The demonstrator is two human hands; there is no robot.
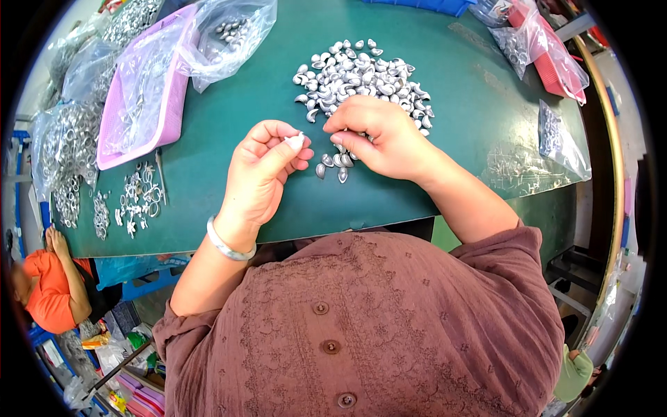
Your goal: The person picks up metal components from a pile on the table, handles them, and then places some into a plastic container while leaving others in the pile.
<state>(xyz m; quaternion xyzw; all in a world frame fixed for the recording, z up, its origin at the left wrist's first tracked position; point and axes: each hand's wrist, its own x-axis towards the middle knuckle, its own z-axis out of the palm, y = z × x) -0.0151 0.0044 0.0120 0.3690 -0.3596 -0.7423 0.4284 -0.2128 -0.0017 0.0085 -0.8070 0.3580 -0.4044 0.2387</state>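
Head view: the left hand [267,170] pinches one small silver piece [295,141] between thumb and forefinger, just short of the pile [361,76]. The right hand [379,139], fingers curled together, rakes the pile's near edge; best draw off one piece at a time.

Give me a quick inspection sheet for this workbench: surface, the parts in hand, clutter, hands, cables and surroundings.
Surface: green table, scuffed at right.
Job's things: pile of small silver metal pieces; a few loose ones near the hands.
Clutter: pink tray, clear bags of metal rings, loose rings, red basket.
Hands: left hand pinches one pale piece; right hand picks at the pile's near edge.
Cables: nothing seen.
Surroundings: person in orange lower left.
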